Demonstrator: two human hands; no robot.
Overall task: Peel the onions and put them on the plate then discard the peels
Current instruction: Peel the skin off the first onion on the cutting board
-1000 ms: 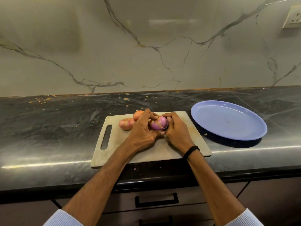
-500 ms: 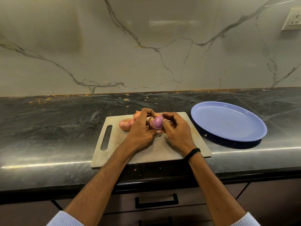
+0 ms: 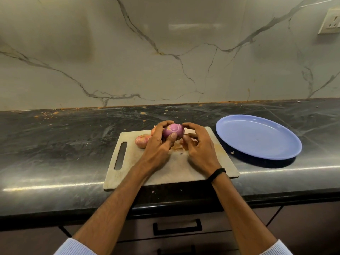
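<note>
A peeled purple onion [image 3: 173, 131] is gripped in my left hand [image 3: 158, 144], lifted a little above the beige cutting board [image 3: 176, 168]. My right hand [image 3: 198, 146] sits just right of it with curled fingers, the index tip at the onion's top, and it seems to pinch a strip of brown peel [image 3: 190, 136]. More loose peel [image 3: 177, 148] lies on the board under my hands. Two unpeeled onions rest at the board's far left: one [image 3: 142, 141] in full view, the other [image 3: 153, 130] mostly hidden behind my left hand. The blue plate [image 3: 257, 138] holds nothing.
The board and plate lie on a dark stone counter [image 3: 55, 144] against a marbled wall. A peel scrap [image 3: 232, 152] lies by the plate's near rim. A wall socket [image 3: 331, 21] is at the top right, and a drawer handle [image 3: 177, 227] below the counter edge.
My left hand has lifted and turned the onion, showing more bare purple surface. My right hand has drawn slightly away to the right, and peel now lies on the board.
</note>
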